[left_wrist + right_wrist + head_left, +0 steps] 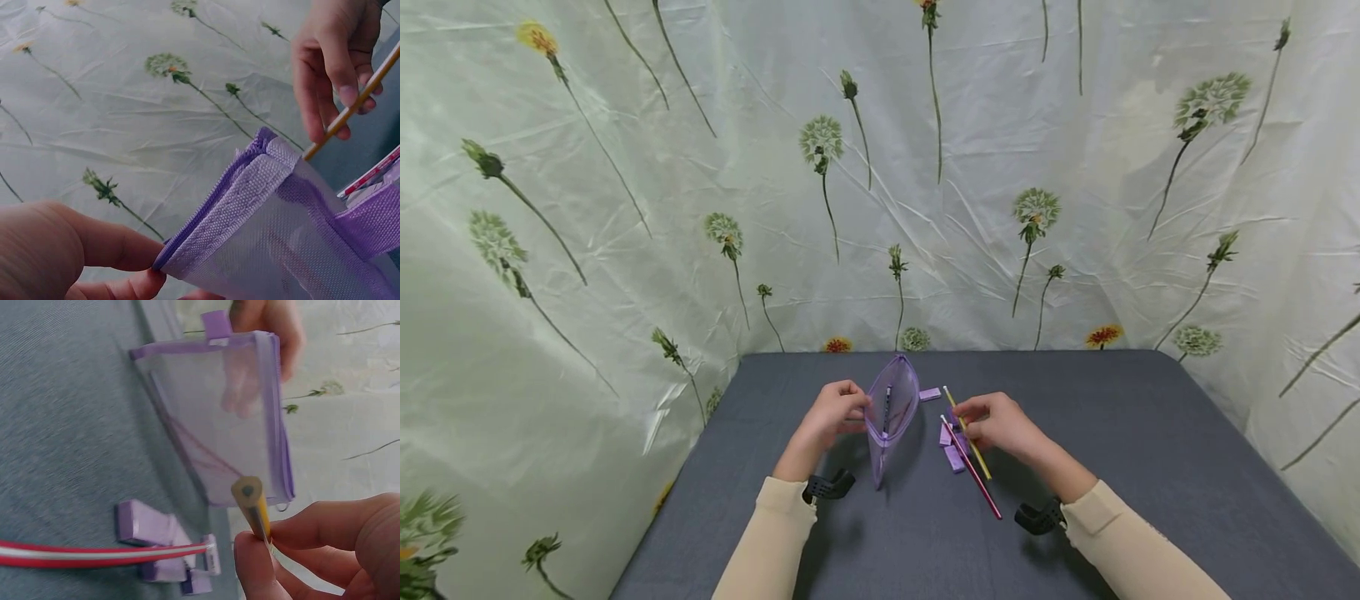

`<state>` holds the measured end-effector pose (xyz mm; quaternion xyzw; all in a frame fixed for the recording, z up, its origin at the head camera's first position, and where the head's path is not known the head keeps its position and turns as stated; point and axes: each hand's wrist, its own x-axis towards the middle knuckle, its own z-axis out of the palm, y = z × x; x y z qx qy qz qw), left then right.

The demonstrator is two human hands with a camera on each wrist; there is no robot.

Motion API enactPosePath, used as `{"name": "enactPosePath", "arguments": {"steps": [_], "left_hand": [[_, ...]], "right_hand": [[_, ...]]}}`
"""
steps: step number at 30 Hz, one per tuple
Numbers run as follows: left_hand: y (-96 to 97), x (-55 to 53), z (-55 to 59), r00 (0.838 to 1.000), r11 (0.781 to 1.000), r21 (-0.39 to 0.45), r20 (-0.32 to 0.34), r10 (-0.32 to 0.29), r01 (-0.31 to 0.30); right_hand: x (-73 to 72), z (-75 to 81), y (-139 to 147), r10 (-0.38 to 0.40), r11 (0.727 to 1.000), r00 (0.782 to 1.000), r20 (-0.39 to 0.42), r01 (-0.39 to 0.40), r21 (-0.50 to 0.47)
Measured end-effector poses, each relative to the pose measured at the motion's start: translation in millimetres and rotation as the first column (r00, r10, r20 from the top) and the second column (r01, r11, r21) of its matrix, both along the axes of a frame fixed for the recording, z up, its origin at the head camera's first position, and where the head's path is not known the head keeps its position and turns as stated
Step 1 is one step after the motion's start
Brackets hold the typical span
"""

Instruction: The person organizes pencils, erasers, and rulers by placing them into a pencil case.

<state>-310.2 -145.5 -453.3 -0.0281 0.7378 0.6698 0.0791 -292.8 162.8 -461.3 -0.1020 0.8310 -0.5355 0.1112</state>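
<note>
My left hand pinches the rim of a purple mesh zipper pouch, which stands upright with its mouth open. Through the mesh, a dark patterned pencil shows inside. To the right of the pouch, my right hand holds a yellow pencil between thumb and fingertips. In the right wrist view, the flat end of the yellow pencil points toward the camera, with the pouch behind it. A red-and-white striped pencil lies just below the right hand, over small purple blocks.
A further purple block lies behind, right of the pouch. Everything is on a dark grey table. A pale sheet with dandelion prints hangs behind and to the sides.
</note>
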Motion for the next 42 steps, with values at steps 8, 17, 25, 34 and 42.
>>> {"name": "enactPosePath", "arguments": {"steps": [8,17,25,34,42], "left_hand": [[-12.6,-5.4,-4.1,0.995,0.995,0.044,0.023,-0.092,0.091],[-18.9,-9.6,-4.0,0.982,0.983,0.034,0.036,-0.184,0.183],[-21.4,-11.5,-3.4,0.977,0.977,0.069,0.055,-0.204,0.200],[-20.9,-8.5,-3.4,0.976,0.975,0.061,0.038,-0.215,0.212],[-20.0,-9.0,-2.4,0.976,0.975,0.062,0.039,-0.215,0.213]], "right_hand": [[0.8,16.3,-2.1,0.040,0.996,0.999,0.002,-0.040,-0.075],[-0.6,26.0,-10.2,0.091,0.987,0.996,0.015,-0.088,-0.138],[-5.5,34.0,-21.8,0.118,0.972,0.993,0.022,-0.111,-0.205],[-8.8,38.9,-36.4,0.147,0.964,0.989,0.007,-0.142,-0.224],[-14.3,39.9,-46.3,0.133,0.966,0.991,0.018,-0.126,-0.227]]}}
